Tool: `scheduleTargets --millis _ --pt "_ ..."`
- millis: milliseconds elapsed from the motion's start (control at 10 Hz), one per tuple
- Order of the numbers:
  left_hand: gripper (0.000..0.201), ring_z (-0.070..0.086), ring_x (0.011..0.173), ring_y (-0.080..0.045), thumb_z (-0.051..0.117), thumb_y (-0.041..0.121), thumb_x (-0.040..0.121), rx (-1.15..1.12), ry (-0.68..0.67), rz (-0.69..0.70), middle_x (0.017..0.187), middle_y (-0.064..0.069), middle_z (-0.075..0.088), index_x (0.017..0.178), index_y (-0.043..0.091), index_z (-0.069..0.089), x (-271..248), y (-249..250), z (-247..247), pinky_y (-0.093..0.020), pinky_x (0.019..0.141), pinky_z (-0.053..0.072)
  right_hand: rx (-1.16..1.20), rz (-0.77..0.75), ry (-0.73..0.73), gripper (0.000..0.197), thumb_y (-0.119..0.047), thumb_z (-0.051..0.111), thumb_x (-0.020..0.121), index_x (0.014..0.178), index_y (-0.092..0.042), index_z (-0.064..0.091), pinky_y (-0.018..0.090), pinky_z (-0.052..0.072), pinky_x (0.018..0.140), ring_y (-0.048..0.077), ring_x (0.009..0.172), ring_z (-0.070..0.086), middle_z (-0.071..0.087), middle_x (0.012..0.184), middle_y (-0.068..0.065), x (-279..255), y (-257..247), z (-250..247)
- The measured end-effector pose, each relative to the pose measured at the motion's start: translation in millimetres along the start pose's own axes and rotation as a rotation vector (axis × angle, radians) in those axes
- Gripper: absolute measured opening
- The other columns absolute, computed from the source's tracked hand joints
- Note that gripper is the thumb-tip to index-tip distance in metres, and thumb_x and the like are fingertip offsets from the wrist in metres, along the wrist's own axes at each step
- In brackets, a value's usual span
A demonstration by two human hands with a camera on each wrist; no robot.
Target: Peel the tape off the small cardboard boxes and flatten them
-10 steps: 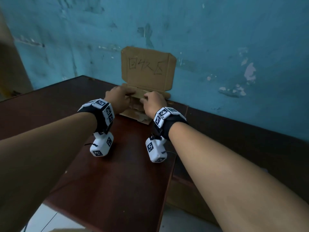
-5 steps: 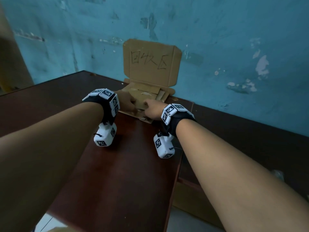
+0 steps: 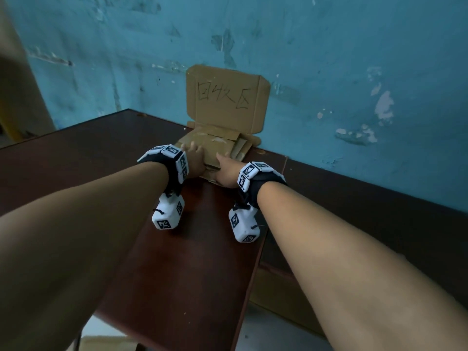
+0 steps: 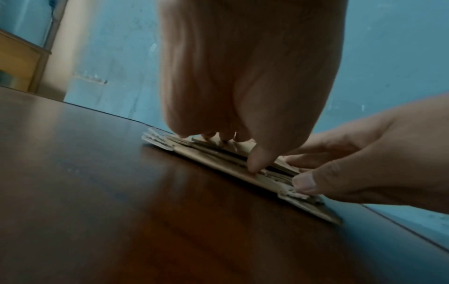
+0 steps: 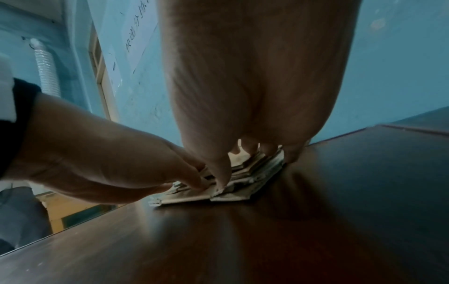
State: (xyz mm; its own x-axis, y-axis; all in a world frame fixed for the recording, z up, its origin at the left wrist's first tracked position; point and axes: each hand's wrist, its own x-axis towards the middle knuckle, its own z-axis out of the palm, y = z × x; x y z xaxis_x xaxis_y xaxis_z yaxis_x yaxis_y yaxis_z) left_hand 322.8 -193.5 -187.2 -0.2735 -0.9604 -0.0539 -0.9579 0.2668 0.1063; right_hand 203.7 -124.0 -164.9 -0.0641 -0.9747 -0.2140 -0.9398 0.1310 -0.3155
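A stack of flattened cardboard boxes (image 3: 222, 145) lies on the dark wooden table (image 3: 177, 262) against the blue wall. Both hands are at its near edge. My left hand (image 3: 195, 158) has its fingers on top of the upper sheet and its thumb against the front edge (image 4: 253, 169). My right hand (image 3: 225, 168) holds the same edge beside it, thumb low and fingers spread over the top (image 5: 233, 165). The layers (image 4: 213, 157) lie flat and slightly fanned (image 5: 255, 178). I see no tape.
An upright cardboard sign (image 3: 225, 97) with handwritten characters leans on the wall just behind the stack. The table's right edge (image 3: 263, 236) runs close to my right wrist, with a second dark surface (image 3: 367, 211) beyond it. The tabletop to the left is bare.
Both hands have slid back from the top of the stack to its near edge. The cardboard they held now lies flat on the pile.
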Motion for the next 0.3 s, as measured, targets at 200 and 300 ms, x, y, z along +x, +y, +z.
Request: scheduleTargets --millis 200,300 --pt "0.073 0.006 0.167 -0.036 0.054 0.036 0.112 -0.111 0.066 0.070 0.179 -0.018 0.012 0.167 0.002 0.021 -24.5 8.1 -35.4 -0.048 0.129 0.012 0.025 -0.009 0.044 0.078 -0.031 0.052 0.116 0.177 -0.017 0.005 0.042 0.022 0.134 0.038 0.170 0.013 0.002 0.185 0.016 -25.3 3.1 -35.8" --pt "0.080 0.001 0.168 -0.036 0.052 0.045 0.112 -0.109 0.053 0.090 0.181 -0.015 0.007 0.170 0.004 0.016 -43.6 18.5 -54.8 -0.053 0.131 0.012 0.080 -0.010 0.087 0.074 -0.034 0.046 0.118 0.177 -0.016 0.005 0.042 0.021 0.135 0.037 0.170 0.011 -0.006 0.185 0.013 -43.5 -3.7 -55.3"
